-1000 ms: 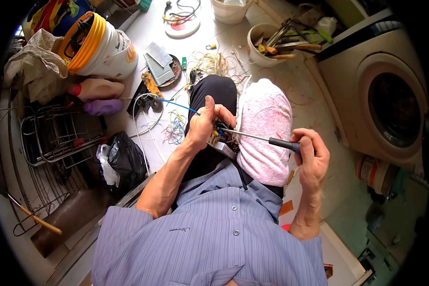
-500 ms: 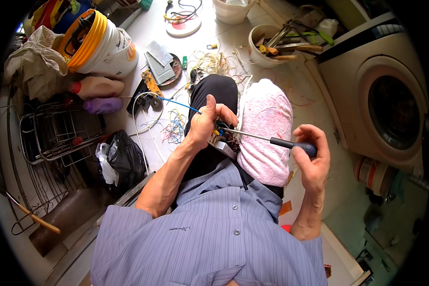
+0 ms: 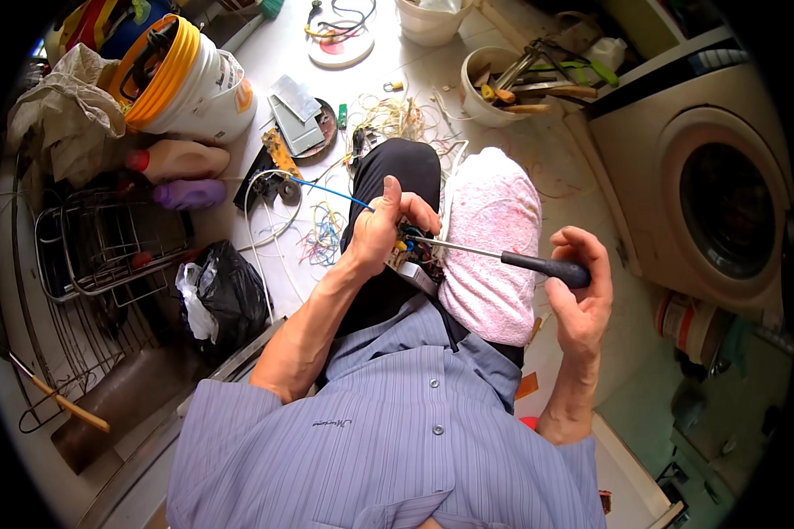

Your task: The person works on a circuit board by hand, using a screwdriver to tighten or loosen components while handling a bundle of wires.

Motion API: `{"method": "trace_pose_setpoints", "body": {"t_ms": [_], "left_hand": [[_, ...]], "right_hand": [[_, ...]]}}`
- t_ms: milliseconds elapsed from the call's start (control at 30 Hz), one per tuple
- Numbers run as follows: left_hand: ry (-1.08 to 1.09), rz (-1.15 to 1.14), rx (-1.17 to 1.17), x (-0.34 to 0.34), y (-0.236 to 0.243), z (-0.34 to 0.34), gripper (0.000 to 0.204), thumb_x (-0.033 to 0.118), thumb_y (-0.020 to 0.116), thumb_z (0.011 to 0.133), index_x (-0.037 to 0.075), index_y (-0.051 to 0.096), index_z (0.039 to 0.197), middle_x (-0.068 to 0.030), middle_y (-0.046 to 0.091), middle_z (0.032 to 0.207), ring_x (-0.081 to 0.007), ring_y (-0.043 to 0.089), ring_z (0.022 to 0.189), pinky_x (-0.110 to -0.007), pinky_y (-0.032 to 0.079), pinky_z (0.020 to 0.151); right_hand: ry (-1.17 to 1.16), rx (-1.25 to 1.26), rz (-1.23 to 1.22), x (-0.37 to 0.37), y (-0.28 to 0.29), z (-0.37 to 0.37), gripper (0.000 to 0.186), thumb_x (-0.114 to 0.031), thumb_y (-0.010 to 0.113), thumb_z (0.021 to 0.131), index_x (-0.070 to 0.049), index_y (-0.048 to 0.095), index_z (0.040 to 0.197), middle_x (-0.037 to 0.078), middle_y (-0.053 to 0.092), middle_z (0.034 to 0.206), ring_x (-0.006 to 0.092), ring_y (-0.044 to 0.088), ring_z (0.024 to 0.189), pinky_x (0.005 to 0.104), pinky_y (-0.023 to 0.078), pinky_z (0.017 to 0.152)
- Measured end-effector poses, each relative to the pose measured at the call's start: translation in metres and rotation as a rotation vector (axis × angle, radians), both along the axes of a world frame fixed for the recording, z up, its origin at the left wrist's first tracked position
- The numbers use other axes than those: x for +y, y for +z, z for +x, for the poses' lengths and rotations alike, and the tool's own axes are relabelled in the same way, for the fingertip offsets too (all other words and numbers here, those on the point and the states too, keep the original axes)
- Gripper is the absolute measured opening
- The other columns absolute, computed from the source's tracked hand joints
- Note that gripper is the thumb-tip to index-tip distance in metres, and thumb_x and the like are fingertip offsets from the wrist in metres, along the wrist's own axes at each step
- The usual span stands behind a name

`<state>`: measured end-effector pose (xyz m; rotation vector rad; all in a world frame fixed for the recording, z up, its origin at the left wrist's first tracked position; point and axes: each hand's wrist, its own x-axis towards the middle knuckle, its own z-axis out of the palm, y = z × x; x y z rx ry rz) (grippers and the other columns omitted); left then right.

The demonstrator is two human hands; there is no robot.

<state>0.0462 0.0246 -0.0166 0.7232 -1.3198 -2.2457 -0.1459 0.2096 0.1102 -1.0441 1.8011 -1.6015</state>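
Observation:
My right hand [image 3: 584, 286] has its fingers curled loosely round the black handle of a long screwdriver [image 3: 538, 264]. The metal shaft runs left, and its tip is among coloured wires in a small electrical unit [image 3: 415, 264] with a pale grey side, on my lap. My left hand [image 3: 386, 225] is closed around the upper left of that unit, thumb raised. A blue wire [image 3: 333, 191] stretches from near its thumb toward the floor at the left. The left fingers and the screwdriver tip's exact contact are partly hidden. A pink towel [image 3: 490, 238] covers my right leg.
Loose wires [image 3: 393, 119] and metal parts lie on the floor ahead. A white bucket [image 3: 207, 97] and a black plastic bag [image 3: 234, 295] stand left. At the far right are a tool bucket [image 3: 490, 84] and a washing machine [image 3: 715, 194]. A wire rack [image 3: 106, 247] is far left.
My right hand and the screwdriver handle have shifted very slightly right, with the fingers a little looser. The left hand and the unit stay in place.

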Motion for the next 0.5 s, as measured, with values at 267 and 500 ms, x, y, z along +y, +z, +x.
{"method": "trace_pose_setpoints", "body": {"t_ms": [267, 500], "left_hand": [[0.025, 0.092, 0.07, -0.001, 0.0, 0.001, 0.084, 0.067, 0.019, 0.104, 0.0, 0.059, 0.073, -0.0173, 0.066, 0.084, -0.0293, 0.066, 0.093, -0.044, 0.05, 0.099], [0.087, 0.303, 0.219, -0.018, 0.006, 0.006, 0.082, 0.064, 0.018, 0.105, 0.0, 0.057, 0.072, -0.0185, 0.062, 0.079, -0.0322, 0.064, 0.087, -0.052, 0.05, 0.099]], "right_hand": [[0.046, 0.018, 0.09, 0.001, -0.005, -0.006, 0.034, 0.002, 0.061, 0.086, 0.0, 0.064, 0.121, 0.004, 0.062, 0.105, 0.0098, 0.053, 0.084, 0.0242, 0.044, 0.079], [0.081, 0.199, 0.212, -0.005, -0.021, 0.011, 0.014, -0.002, 0.064, 0.095, 0.002, 0.068, 0.108, 0.001, 0.063, 0.088, 0.0098, 0.056, 0.076, 0.023, 0.046, 0.069]]}}
